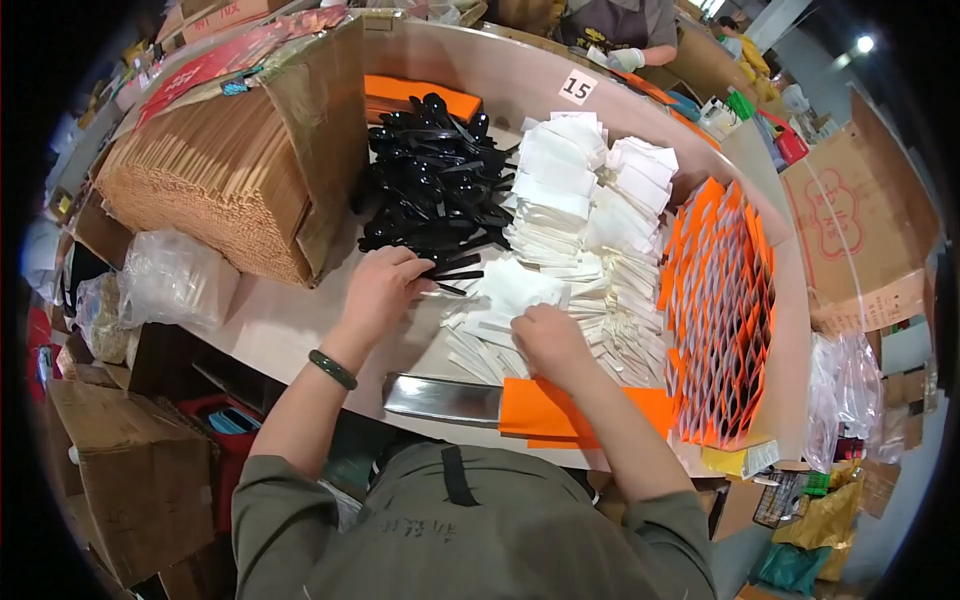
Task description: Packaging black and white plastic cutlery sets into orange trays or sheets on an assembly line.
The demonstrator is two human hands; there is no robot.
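Note:
A heap of black plastic spoons point(435, 180) lies on the table in front of my left hand point(385, 285). The fingers of that hand are bent together at the heap's near edge, around the handle end of a black spoon point(455, 290). My right hand point(548, 342) is closed, its fingertips pinching the near edge of a white folded paper napkin point(525, 287). That napkin lies at the front of stacked white napkins point(560, 170). Below my right wrist are flat orange paper sleeves point(580, 410), next to a shiny metal strip point(440, 397).
At the left, a cardboard box holds tightly packed wooden chopsticks point(220, 190). Many filled orange sleeves point(720, 310) stand in rows at the right. A raised rim point(700, 150) borders the far table side. Across it is another person's gloved hand point(627, 60). Cardboard boxes point(130, 470) stand at lower left.

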